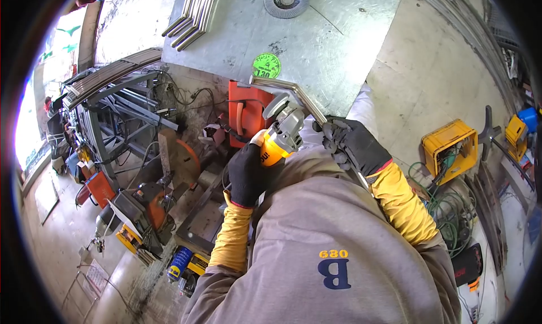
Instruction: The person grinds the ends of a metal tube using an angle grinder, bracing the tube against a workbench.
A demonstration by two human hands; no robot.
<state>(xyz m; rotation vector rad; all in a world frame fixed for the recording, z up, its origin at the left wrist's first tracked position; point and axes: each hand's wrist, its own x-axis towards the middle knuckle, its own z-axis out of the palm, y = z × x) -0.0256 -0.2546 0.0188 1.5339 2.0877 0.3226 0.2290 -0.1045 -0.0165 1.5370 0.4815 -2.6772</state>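
Note:
My left hand [248, 174], in a black glove, is wrapped round the yellow body of an angle grinder [278, 140]. The grinder's disc side points up toward the metal table [237, 47]. My right hand [355, 145], also gloved, grips a bent metal tube [309, 104]. The tube's far end rests at the table's near edge, by a round green label [266, 66]. The grinder's head is just left of the tube; whether they touch is unclear. Farther back on the table lies a flap disc [287, 0], with several bent tubes [195, 13] to its left.
Behind the grinder stands a red case [247, 106]. A yellow crate [450, 150] and green hose [451, 211] are on the right. Metal racks [121, 98], a red-and-grey machine [149, 202] and a blue spray can [179, 262] are on the left.

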